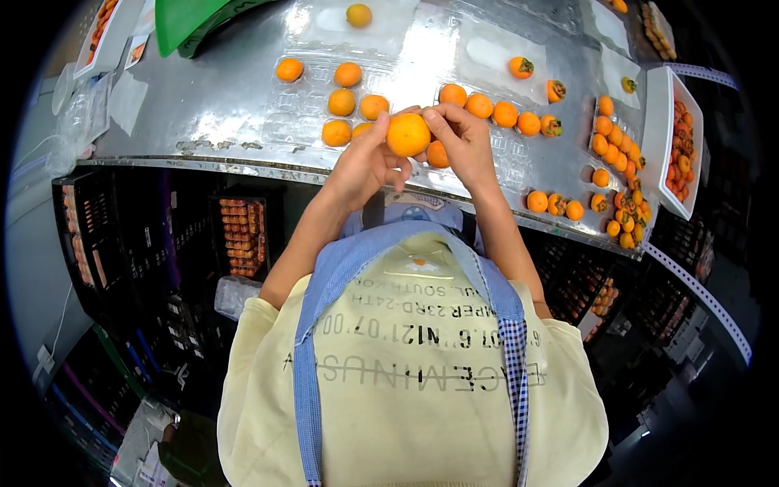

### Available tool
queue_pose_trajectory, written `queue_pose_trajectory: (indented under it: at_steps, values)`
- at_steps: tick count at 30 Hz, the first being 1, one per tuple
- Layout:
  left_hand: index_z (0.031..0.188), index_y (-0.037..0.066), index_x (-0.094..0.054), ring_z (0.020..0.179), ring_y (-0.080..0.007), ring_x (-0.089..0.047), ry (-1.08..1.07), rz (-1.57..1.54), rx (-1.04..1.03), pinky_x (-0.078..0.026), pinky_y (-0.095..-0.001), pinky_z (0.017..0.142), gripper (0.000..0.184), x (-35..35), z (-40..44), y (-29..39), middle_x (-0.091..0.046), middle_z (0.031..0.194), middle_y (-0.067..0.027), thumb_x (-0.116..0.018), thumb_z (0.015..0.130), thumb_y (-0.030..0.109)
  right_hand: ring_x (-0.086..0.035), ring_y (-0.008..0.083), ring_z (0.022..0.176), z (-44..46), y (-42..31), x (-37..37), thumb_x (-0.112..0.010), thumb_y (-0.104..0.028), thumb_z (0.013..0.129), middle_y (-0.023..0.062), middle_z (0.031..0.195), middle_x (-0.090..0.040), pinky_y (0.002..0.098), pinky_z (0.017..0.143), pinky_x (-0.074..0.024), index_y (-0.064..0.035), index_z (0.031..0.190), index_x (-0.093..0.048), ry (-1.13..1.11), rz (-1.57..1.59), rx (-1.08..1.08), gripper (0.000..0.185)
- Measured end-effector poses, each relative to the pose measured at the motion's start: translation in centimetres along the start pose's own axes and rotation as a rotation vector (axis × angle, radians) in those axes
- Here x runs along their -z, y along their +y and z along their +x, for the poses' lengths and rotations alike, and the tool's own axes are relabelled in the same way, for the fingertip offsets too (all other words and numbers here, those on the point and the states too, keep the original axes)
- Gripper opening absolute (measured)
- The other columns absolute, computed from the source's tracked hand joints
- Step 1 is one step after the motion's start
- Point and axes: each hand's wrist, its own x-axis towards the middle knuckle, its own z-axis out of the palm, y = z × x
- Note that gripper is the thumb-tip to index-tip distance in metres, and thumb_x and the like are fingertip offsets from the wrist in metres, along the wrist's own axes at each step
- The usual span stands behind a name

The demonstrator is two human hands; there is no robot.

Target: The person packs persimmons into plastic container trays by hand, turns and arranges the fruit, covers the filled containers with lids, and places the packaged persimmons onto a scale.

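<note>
An orange persimmon (408, 135) is held up over the front edge of the metal table, bottom side toward me. My left hand (365, 166) grips it from the left, the thumb along its side and some fingers curled below. On the other side my right hand (464, 142) pinches it near the top, thumb bent against it. Fingertips behind the fruit are hidden. Clear plastic trays (304, 101) lie under and around the hands. Loose persimmons sit on them, including one (374, 106) just beyond my left hand and a row (479, 105) by my right hand.
A green plastic scoop-like container (191, 28) stands at the back left. At the right end, a white crate (661, 122) holds many persimmons beside a loose pile (629, 215). Dark crates with packed fruit (242, 235) are below the table. Plastic packaging (81, 122) hangs at the left edge.
</note>
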Motion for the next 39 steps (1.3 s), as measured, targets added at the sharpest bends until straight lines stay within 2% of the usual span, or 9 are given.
queue_pose_trajectory:
  at_steps: [4, 7, 12, 16, 19, 22, 26, 33, 39]
  values:
    - [0.129, 0.004, -0.043, 0.069, -0.0112, -0.059, 0.075, -0.094, 0.009, -0.05, -0.0216, 0.057, 0.051, 0.4, 0.4, -0.4, -0.062, 0.095, -0.0115, -0.027, 0.101, 0.044, -0.06, 0.0125, 0.08, -0.3, -0.3, -0.2, -0.068, -0.022, 0.084, 0.0064, 0.09, -0.063, 0.0266, 0.072, -0.0477, -0.0026, 0.105, -0.064, 0.059, -0.056, -0.032, 0.029]
    - [0.129, 0.004, -0.043, 0.079, -0.0123, -0.061, 0.188, -0.121, -0.027, -0.051, -0.0236, 0.068, 0.049, 0.2, 0.7, -0.7, -0.062, 0.1, -0.0106, -0.031, 0.101, 0.042, -0.061, 0.0181, 0.085, -0.7, -0.9, -0.2, -0.075, -0.024, 0.074, 0.008, 0.092, -0.063, 0.0304, 0.072, -0.0487, -0.0044, 0.107, -0.062, 0.046, -0.438, 0.228, 0.04]
    - [0.132, 0.006, -0.042, 0.096, -0.0155, -0.059, 0.227, -0.005, -0.062, -0.048, -0.0304, 0.083, 0.048, -1.1, 1.1, -1.3, -0.058, 0.117, -0.0117, -0.035, 0.1, 0.041, -0.061, 0.0277, 0.089, -0.7, -0.4, -0.5, -0.078, -0.022, 0.066, 0.0114, 0.096, -0.062, 0.0348, 0.074, -0.049, -0.0058, 0.107, -0.06, 0.101, -0.642, 0.394, 0.048]
    - [0.138, 0.005, -0.037, 0.101, -0.0185, -0.057, 0.22, 0.032, 0.023, -0.047, -0.0318, 0.082, 0.057, -0.6, 1.2, -1.9, -0.054, 0.123, -0.0136, -0.043, 0.097, 0.043, -0.06, 0.0294, 0.089, -0.9, 0.7, 0.5, -0.077, -0.021, 0.067, 0.0129, 0.098, -0.061, 0.0351, 0.075, -0.0491, -0.0049, 0.108, -0.059, 0.132, -0.65, 0.462, 0.047]
    - [0.14, 0.003, -0.032, 0.098, -0.0213, -0.058, 0.286, 0.084, 0.027, -0.047, -0.032, 0.082, 0.064, -0.5, 1.0, -1.8, -0.052, 0.125, -0.0184, -0.044, 0.095, 0.047, -0.06, 0.0299, 0.09, -1.4, 1.9, 3.1, -0.077, -0.019, 0.067, 0.0139, 0.099, -0.061, 0.035, 0.076, -0.0495, -0.0041, 0.108, -0.059, 0.212, -0.673, 0.322, 0.047]
    - [0.135, 0.003, -0.039, 0.092, -0.0159, -0.057, 0.313, 0.127, 0.025, -0.046, -0.0287, 0.08, 0.054, 0.4, 0.8, -1.4, -0.056, 0.119, -0.0136, -0.044, 0.097, 0.041, -0.06, 0.0301, 0.09, -1.9, 3.3, 7.7, -0.077, -0.018, 0.067, 0.0148, 0.101, -0.061, 0.0351, 0.076, -0.0497, -0.0035, 0.11, -0.058, 0.301, -0.694, 0.251, 0.048]
    - [0.126, 0.003, -0.047, 0.086, -0.0129, -0.056, 0.302, 0.137, 0.001, -0.045, -0.0264, 0.075, 0.042, 1.1, 0.9, -1.4, -0.058, 0.107, -0.0096, -0.048, 0.096, 0.032, -0.059, 0.0293, 0.091, -3.0, 5.0, 12.5, -0.076, -0.015, 0.067, 0.0148, 0.104, -0.058, 0.0352, 0.077, -0.0502, -0.0039, 0.111, -0.058, 0.245, -0.916, 0.192, 0.048]
    - [0.118, 0.003, -0.053, 0.081, -0.0123, -0.056, 0.293, 0.11, -0.022, -0.045, -0.0247, 0.072, 0.031, 1.4, 1.0, -1.4, -0.06, 0.098, -0.0067, -0.051, 0.095, 0.024, -0.056, 0.0276, 0.099, -3.1, 5.0, 13.4, -0.077, -0.017, 0.065, 0.0077, 0.103, -0.059, 0.0378, 0.081, -0.0483, -0.0079, 0.11, -0.059, 0.107, -1.234, 0.182, 0.05]
    - [0.113, 0.003, -0.057, 0.08, -0.0117, -0.057, 0.338, 0.039, -0.066, -0.045, -0.0251, 0.071, 0.027, 2.5, 0.6, -1.2, -0.062, 0.096, -0.006, -0.054, 0.094, 0.021, -0.055, 0.028, 0.101, -2.7, 5.6, 13.2, -0.076, -0.013, 0.065, 0.0087, 0.104, -0.059, 0.0379, 0.083, -0.0479, -0.0077, 0.11, -0.059, 0.052, -1.21, 0.14, 0.048]
